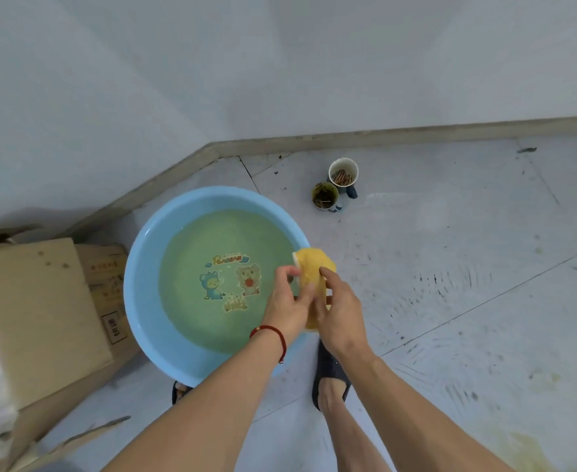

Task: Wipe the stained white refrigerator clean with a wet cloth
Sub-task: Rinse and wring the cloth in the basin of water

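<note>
Both the left hand [288,298] and right hand [339,315] curl around the bunched yellow cloth [314,267] at the round blue plastic basin's [144,267] right rim, so wringing there risks dripping water onto the floor; no refrigerator is in view.

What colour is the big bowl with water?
Light blue basin, seen in the head view.

Count: one blue basin [144,294] sitting left of the hands, one yellow cloth [314,270] being held. Two cups [343,172] standing beyond the hands. Two cardboard boxes [38,311] lying far left.

yellow cloth [314,267], blue basin [144,284] (cartoon-printed) — red wristband [273,330]
</note>
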{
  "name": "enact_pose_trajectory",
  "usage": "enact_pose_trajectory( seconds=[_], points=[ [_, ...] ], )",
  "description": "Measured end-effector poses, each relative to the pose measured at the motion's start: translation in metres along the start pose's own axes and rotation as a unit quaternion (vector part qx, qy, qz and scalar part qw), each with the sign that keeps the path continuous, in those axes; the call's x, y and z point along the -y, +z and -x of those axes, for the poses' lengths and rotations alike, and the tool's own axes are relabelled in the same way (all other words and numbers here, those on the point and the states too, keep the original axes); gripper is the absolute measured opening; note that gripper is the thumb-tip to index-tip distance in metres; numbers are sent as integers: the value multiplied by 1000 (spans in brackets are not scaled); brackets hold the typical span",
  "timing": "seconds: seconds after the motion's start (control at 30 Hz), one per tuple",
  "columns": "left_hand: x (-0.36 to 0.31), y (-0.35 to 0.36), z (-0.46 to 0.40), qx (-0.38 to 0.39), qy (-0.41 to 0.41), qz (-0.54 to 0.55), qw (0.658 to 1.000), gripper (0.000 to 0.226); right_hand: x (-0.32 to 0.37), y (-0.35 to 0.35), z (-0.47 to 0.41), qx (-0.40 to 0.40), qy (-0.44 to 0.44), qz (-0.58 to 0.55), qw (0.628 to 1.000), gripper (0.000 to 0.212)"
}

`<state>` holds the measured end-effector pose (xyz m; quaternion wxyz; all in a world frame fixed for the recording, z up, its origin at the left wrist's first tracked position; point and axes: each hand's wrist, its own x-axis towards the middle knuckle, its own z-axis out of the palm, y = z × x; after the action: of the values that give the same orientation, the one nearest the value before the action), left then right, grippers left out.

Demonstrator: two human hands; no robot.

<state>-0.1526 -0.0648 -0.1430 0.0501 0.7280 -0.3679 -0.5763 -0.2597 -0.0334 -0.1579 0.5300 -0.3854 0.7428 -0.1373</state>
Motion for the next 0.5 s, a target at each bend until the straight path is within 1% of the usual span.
enact_pose_trajectory(
  seconds=[0.07,0.1,0.13,0.17,0.23,0.3,0.33,0.37,0.43,0.47,0.5],
  points=[
    [1,-3,-7,9,-40,41,998,45,-2,3,5,-12,-33,30,999,48],
    [3,-4,-12,1,-59,48,997,48,-4,5,8,-20,-43,28,998,47],
    [6,-6,-17,-12,-65,48,997,45,-5,5,11,-28,-43,12,999,46],
    [8,-8,-19,-22,-59,43,997,35,-8,5,10,-47,-31,-21,998,45],
    [14,-13,-19,-21,-37,40,998,16,-16,3,2,-79,42,-108,990,44],
    [21,-18,-17,-18,-36,44,998,14,-21,2,-6,-47,131,-181,974,59],
    [26,-20,-17,-19,-43,44,998,16,-20,3,-8,-22,148,-199,969,63],
    [33,-21,-18,-23,-45,43,998,17,-20,6,-8,-9,143,-205,968,62],
    [36,-22,-19,-46,-52,36,997,19,-20,11,-7,-24,105,-187,976,50],
    [36,-20,-19,-55,-55,37,996,24,-22,13,-6,-36,91,-179,979,42],
    [34,-19,-19,-53,-49,39,997,34,-23,15,-6,-41,80,-170,981,34]
  ],
)
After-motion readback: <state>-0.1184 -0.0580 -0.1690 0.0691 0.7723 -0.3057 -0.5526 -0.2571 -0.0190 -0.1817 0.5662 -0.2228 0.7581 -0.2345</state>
